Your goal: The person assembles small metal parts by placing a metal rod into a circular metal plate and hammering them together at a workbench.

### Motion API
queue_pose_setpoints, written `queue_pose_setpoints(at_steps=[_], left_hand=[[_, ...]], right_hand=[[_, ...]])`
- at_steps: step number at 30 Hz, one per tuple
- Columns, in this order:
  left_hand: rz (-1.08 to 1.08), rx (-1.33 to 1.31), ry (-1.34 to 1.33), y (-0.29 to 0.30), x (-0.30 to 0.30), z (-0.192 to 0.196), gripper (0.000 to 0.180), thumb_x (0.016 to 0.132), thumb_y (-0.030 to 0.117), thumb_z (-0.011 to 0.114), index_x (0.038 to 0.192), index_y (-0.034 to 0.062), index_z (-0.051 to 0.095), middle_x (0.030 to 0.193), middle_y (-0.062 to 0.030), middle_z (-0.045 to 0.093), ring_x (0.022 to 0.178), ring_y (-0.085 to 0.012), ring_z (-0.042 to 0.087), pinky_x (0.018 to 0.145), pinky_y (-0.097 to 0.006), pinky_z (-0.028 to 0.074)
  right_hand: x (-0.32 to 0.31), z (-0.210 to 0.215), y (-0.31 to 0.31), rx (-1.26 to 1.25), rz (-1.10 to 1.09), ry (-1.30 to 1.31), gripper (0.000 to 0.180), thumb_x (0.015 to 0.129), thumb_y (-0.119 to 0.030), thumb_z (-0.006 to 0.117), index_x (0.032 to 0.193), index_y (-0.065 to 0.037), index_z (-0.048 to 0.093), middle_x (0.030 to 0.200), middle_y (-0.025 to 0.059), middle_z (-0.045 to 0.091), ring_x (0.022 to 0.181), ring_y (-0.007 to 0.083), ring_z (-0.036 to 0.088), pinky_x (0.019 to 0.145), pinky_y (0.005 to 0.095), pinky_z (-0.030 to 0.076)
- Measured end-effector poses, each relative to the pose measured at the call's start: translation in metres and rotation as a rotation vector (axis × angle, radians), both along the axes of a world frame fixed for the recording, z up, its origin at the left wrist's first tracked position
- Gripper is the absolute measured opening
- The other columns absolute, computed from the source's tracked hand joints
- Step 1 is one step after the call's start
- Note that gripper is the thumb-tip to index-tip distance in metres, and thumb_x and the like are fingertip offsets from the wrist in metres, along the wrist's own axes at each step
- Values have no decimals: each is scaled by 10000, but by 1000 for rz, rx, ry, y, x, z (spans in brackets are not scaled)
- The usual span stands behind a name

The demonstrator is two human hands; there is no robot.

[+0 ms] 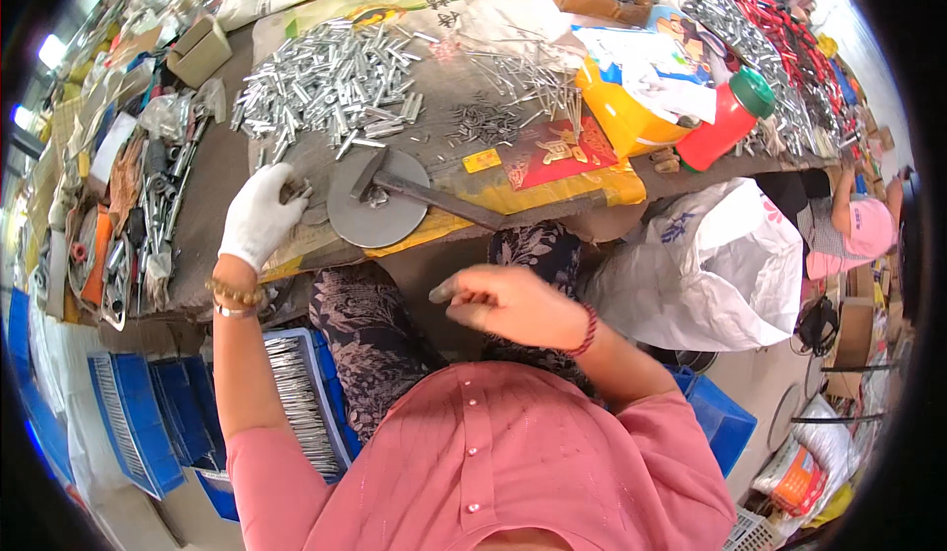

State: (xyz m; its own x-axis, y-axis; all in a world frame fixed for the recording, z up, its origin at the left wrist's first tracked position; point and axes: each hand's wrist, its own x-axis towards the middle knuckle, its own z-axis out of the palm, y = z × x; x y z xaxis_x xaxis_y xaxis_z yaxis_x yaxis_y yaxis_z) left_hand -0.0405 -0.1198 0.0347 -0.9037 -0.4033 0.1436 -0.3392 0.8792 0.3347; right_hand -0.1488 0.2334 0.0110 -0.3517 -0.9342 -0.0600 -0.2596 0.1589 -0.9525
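Note:
My left hand [260, 220], in a white glove, is at the table's front edge, left of a round grey metal plate [380, 227]. Its fingers curl toward the thumb; whatever they hold, if anything, is hidden. A hammer [434, 196] lies across the plate, its handle pointing toward my right. Above my lap is my bare right hand [508, 304], with grey coverings on its fingertips. Its fingers are loosely bent and partly apart, with nothing visible in them. Behind the plate lies a heap of silvery metal sleeves [326, 82]. Small dark pins [485, 122] form a pile to its right.
Long thin metal rods [528, 77] and a red envelope [562, 151] lie on the right, by a yellow container [626, 112] and a red jar [725, 122]. Tools [158, 196] crowd the left. A white sack [700, 265] stands beside my lap; blue bins [133, 423] sit below.

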Motion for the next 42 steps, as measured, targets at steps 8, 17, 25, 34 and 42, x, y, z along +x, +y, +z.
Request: queue_pose_setpoints(at_steps=[8, 17, 25, 34, 42], left_hand=[[98, 52, 108, 15, 3, -13, 197, 834, 105, 790, 963, -3, 687, 984, -156, 648, 929, -332, 666, 867, -399, 534], [124, -189, 271, 35, 8, -19, 153, 854, 139, 797, 910, 56, 682, 959, -125, 653, 921, -353, 655, 817, -430, 534], [148, -25, 229, 36, 13, -24, 151, 914, 141, 742, 1033, 75, 674, 987, -117, 683, 874, -322, 677, 792, -392, 546], [130, 246, 328, 49, 24, -15, 236, 890, 73, 774, 1106, 22, 695, 987, -109, 738, 808, -202, 658, 773, -322, 536], [-104, 241, 283, 85, 16, -4, 154, 879, 140, 775, 1014, 70, 754, 950, -112, 721, 878, -297, 694, 805, -381, 554]], right_hand=[[-141, 25, 2, 31, -574, 1113, 92, 836, -83, 704, 924, -81, 732, 955, 105, 665, 958, 325, 691, 801, 454, 572], [-214, 14, -30, 72, 56, 1596, 57, 837, -99, 663, 850, -103, 718, 946, 52, 654, 992, 260, 679, 816, 410, 568], [-227, 20, -36, 61, 188, 1640, 53, 857, -113, 649, 850, -109, 701, 925, 51, 654, 970, 246, 691, 810, 391, 582], [-221, 23, -35, -121, 208, 1571, 129, 789, -63, 697, 888, -87, 617, 885, 68, 579, 871, 269, 661, 737, 425, 558], [-109, 25, -71, -319, -416, 344, 158, 925, 20, 687, 1052, -44, 618, 927, 67, 737, 807, 160, 716, 729, 302, 570]])
